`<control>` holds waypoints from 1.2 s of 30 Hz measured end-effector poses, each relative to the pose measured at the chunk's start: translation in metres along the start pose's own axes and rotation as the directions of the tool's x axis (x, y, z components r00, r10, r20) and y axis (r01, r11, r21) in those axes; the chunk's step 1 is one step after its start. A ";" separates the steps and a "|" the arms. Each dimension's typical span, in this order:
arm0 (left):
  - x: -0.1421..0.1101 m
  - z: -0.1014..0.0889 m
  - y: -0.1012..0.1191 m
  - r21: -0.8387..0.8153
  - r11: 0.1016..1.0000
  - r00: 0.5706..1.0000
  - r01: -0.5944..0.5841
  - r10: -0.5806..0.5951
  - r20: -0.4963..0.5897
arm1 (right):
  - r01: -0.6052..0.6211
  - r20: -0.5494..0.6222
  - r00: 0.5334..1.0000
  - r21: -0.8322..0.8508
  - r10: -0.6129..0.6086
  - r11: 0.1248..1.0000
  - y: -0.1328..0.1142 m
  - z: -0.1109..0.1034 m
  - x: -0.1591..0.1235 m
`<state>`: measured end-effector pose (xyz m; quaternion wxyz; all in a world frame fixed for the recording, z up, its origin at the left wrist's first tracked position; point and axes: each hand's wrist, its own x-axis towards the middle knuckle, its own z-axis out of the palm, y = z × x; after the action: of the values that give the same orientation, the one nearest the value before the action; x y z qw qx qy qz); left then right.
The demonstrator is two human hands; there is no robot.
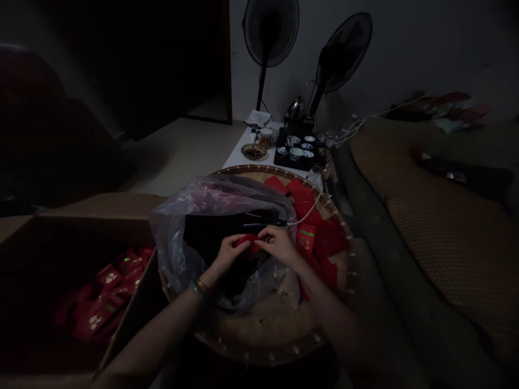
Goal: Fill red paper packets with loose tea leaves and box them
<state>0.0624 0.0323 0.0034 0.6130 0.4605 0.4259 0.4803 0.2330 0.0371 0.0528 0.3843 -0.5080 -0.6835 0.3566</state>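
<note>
My left hand and my right hand meet over a round woven tray, their fingers closed on a small red packet between them. Under them lies an open clear plastic bag around something dark that I cannot make out. Just beyond my fingers, a thin metal rod with a dark handle and a white cord rests at the bag. To the right of my right hand, a red packet with a green strip lies on flat red pieces.
At left stands an open cardboard box holding several red packets. Behind the tray, a white table carries a black tea tray with cups. Two standing fans are at the wall. A woven mat seat is at right.
</note>
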 end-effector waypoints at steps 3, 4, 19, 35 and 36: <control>0.000 0.000 0.009 0.219 0.940 0.965 -0.263 0.258 0.048 | 0.087 -0.035 0.995 -0.087 -0.090 0.992 -0.006 0.001 -0.009; 0.000 0.000 0.012 0.256 0.905 0.940 -0.341 0.330 0.086 | 0.110 -0.035 0.993 -0.106 -0.115 0.988 -0.008 0.001 -0.011; -0.023 -0.011 0.041 0.505 0.237 0.486 -0.830 0.751 0.446 | 0.415 -0.118 0.899 -0.086 -0.423 0.906 -0.022 -0.006 -0.047; -0.036 -0.005 0.053 0.524 0.115 0.414 -0.844 0.760 0.500 | 0.232 0.020 0.971 0.144 -0.237 0.962 -0.025 -0.007 -0.052; -0.036 -0.005 0.054 0.524 0.112 0.413 -0.844 0.758 0.504 | 0.222 0.023 0.974 0.145 -0.227 0.964 -0.026 -0.006 -0.052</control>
<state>0.0404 0.0039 0.0573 0.0398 0.8386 0.2231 0.4953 0.2375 -0.0190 0.0695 0.4438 -0.3918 -0.7170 0.3681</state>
